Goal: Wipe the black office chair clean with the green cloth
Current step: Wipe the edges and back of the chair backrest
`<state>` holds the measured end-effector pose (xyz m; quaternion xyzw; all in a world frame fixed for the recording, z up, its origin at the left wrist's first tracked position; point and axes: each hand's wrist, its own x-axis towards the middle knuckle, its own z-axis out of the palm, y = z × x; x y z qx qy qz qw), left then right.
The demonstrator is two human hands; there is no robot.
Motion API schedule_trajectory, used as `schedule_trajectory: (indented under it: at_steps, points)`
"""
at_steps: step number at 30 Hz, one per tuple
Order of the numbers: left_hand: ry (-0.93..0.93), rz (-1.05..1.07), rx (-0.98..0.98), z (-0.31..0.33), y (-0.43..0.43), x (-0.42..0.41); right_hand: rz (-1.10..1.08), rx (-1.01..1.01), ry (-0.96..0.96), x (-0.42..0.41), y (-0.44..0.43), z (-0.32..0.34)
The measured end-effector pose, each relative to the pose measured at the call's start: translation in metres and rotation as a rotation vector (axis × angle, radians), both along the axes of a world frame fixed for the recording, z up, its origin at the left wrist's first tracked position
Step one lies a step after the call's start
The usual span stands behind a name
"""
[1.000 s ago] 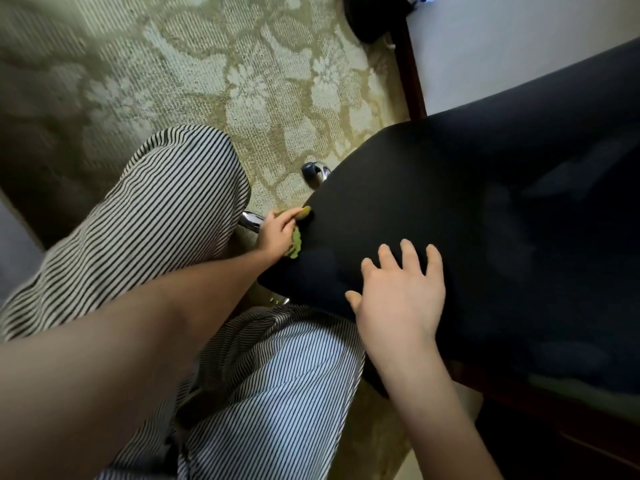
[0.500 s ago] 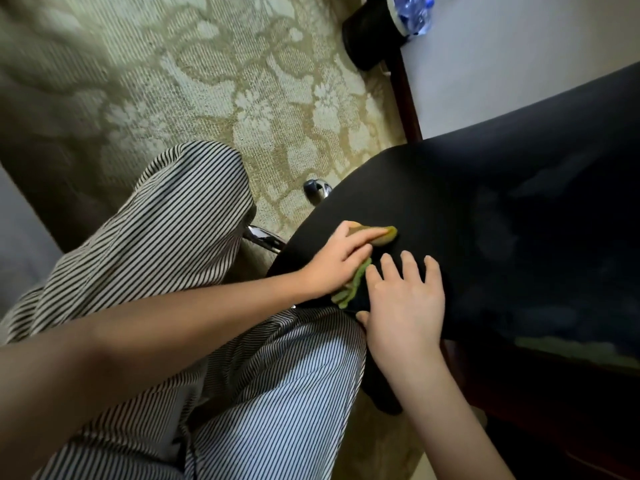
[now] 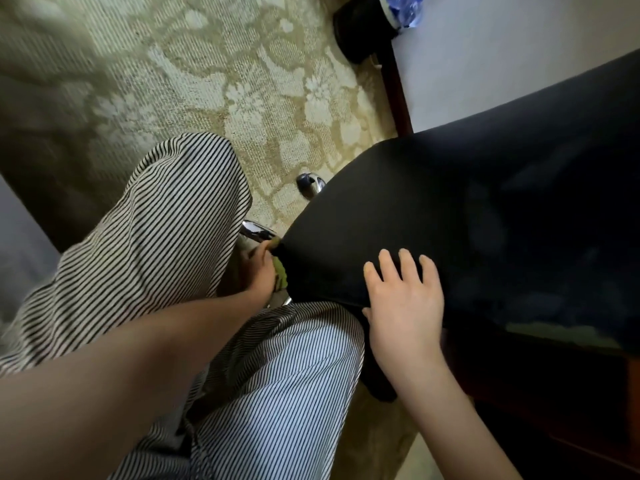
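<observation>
**Wiping the near-left edge of the seat**

Head view: the left hand [image 3: 258,271] presses the green cloth [image 3: 280,276] against the near-left edge of the black office chair [image 3: 433,216], its grip closed on the cloth, which shows only as a bunched strip between palm and upholstery. The right hand [image 3: 403,303] lies flat and open on the seat's near part, holding nothing and steadying the chair. Chrome base legs [image 3: 256,231] show just left of the seat, over patterned carpet [image 3: 207,84].

To do this step well, I would keep the cloth spread wider under the palm, follow the curved edge with even pressure, and let the right hand stop the chair swivelling.
</observation>
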<state>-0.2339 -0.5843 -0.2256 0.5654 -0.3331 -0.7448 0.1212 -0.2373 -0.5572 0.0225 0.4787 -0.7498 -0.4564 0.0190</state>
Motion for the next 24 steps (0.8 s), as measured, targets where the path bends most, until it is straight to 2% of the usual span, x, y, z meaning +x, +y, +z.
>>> schedule_trajectory:
  at_steps: [4,6,8,10,13,15,16,18,24]
  points:
    - [-0.055,0.128,0.047,0.016,0.014,-0.002,-0.001,0.001,-0.001,-0.002,0.003,-0.001]
    - [-0.008,0.124,0.040,0.028,0.017,-0.003,0.000,0.038,0.004,0.001,-0.001,0.003]
    - [0.019,0.143,0.014,0.040,0.019,-0.003,0.016,0.166,0.033,0.005,-0.003,0.010]
    - [0.017,0.134,-0.052,0.052,0.021,-0.003,0.042,0.233,-0.041,0.003,-0.001,0.020]
    - [0.018,0.102,-0.162,0.072,0.023,-0.001,0.065,0.239,-0.056,0.007,0.004,0.032]
    - [0.048,0.078,-0.220,0.085,0.024,0.000,0.075,0.153,-0.066,0.006,0.011,0.033]
    - [0.063,0.055,-0.256,0.092,0.024,0.000,0.129,0.059,-0.053,0.004,0.015,0.031]
    - [0.099,0.024,-0.325,0.104,0.025,0.002,0.096,-0.132,-0.081,0.000,0.024,0.028]
    - [0.261,0.050,-0.498,0.150,0.031,0.004,0.126,-0.328,-0.041,0.004,0.040,0.043]
